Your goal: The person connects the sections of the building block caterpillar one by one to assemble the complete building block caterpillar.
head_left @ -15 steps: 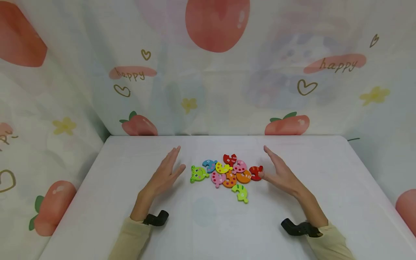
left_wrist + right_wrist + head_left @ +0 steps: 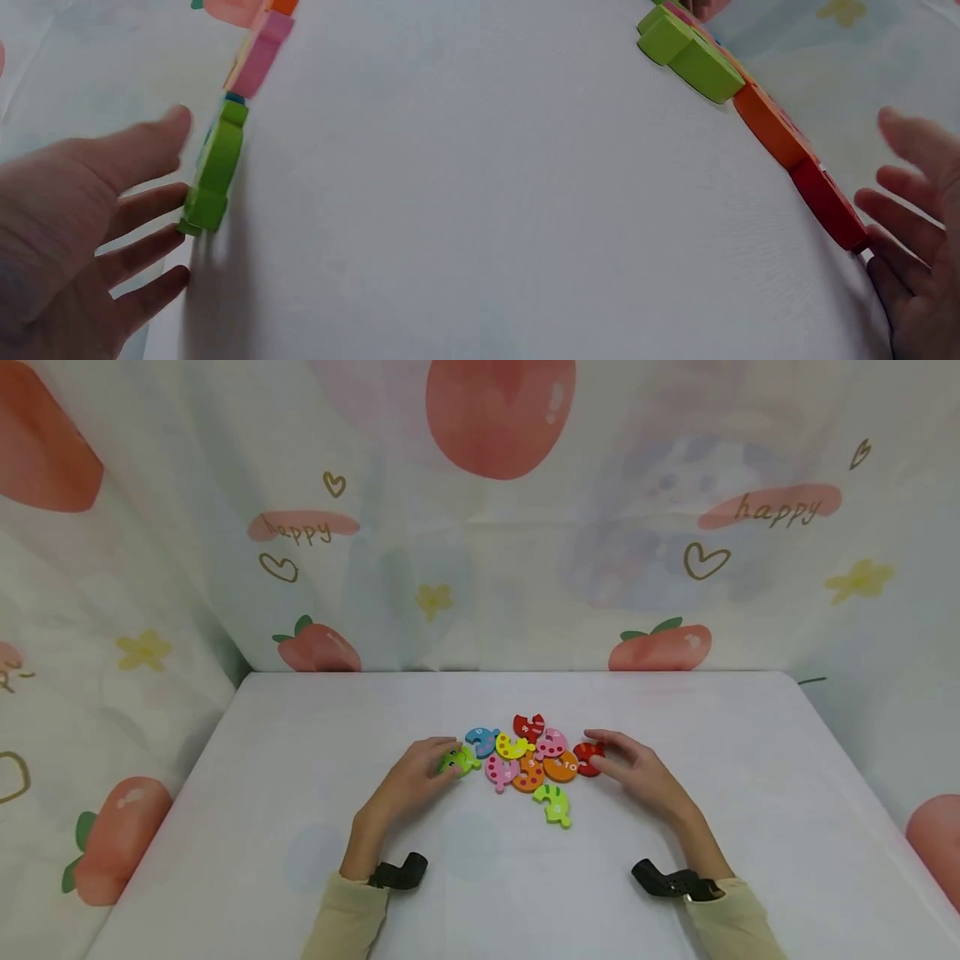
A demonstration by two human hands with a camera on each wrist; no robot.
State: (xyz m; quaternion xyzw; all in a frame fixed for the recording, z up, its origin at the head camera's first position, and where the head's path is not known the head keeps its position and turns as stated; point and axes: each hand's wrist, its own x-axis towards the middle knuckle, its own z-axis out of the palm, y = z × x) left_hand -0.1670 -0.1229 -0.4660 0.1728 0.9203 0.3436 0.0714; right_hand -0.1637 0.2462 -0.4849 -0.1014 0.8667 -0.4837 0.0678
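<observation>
as the white counter bears ten flat toy pieces in a loose cluster, handling looks barely begun: none seems lifted or set in a clear row, so putting them in any order would seem wholly left. the cluster sits toward twelve o'clock from the counter's visible middle. both hands are relaxed and part-spread, gripping nothing: the left hand at the cluster's nine o'clock, about the green face piece, and the right hand at three, about the red end piece. whether their fingertips touch, i cannot tell for sure.

the pieces are bright, thick-edged and curved, many with a knob. a lime piece lies at six o'clock, a second red piece at twelve, a blue piece at ten. smallest are stripes, dots and white numerals, mostly too tiny to read.
</observation>
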